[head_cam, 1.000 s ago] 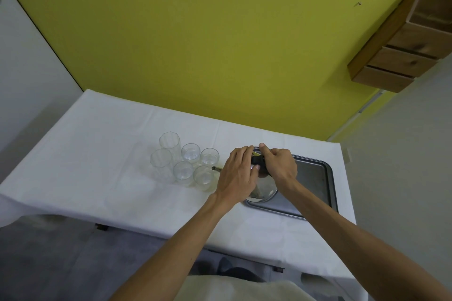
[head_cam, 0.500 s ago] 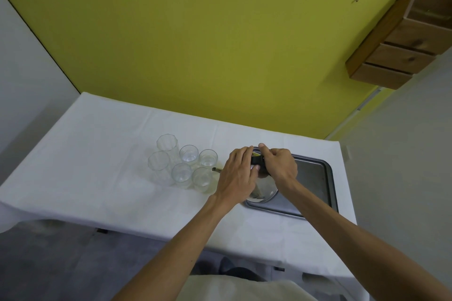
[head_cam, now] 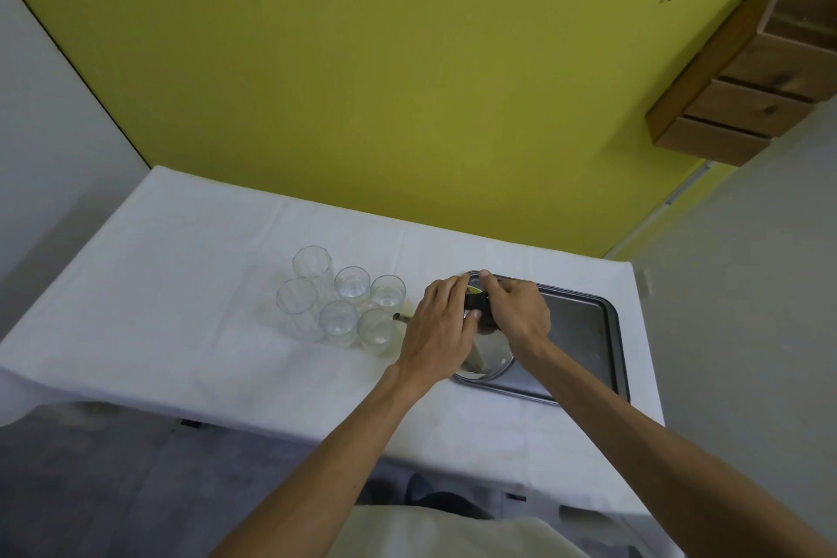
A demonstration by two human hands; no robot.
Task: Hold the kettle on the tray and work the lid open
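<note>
Both hands clamp the black-capped bottle (head_cam: 475,308) at the baking tray's (head_cam: 584,331) 9 o'clock edge, left hand (head_cam: 437,331) on the neck, right hand (head_cam: 516,313) probably twisting the cap; a slip dumps it into the glasses (head_cam: 344,304).

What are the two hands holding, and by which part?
Both hands grip a shiny metal pot on the tray by its black top: left hand from the left, right hand from the right.
</note>
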